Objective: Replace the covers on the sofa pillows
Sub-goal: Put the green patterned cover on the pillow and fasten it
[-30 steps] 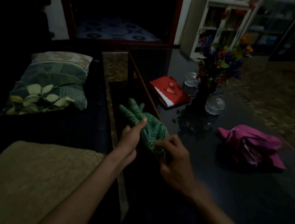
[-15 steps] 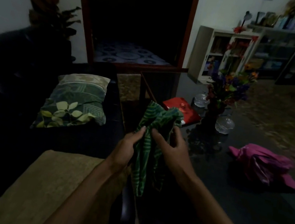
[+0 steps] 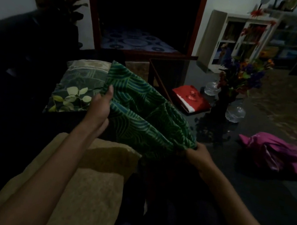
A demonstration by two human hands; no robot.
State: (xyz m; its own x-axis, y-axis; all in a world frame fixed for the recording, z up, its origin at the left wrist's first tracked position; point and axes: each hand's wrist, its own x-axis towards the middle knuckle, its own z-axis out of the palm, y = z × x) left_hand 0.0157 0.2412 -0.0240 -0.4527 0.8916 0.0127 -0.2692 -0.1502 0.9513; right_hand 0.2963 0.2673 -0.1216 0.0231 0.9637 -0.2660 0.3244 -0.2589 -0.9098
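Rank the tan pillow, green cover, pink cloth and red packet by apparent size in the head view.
1. tan pillow, though nearest the camera
2. green cover
3. pink cloth
4. red packet, though farther off

No lettering, label, brand or number can be read on anything in this dim room.

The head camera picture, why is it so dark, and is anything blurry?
Head view: the room is dimly lit, so the sofa sinks into black; the green cover still shows its pattern; the pink cloth looks slightly smeared; edges bend from the wide lens.
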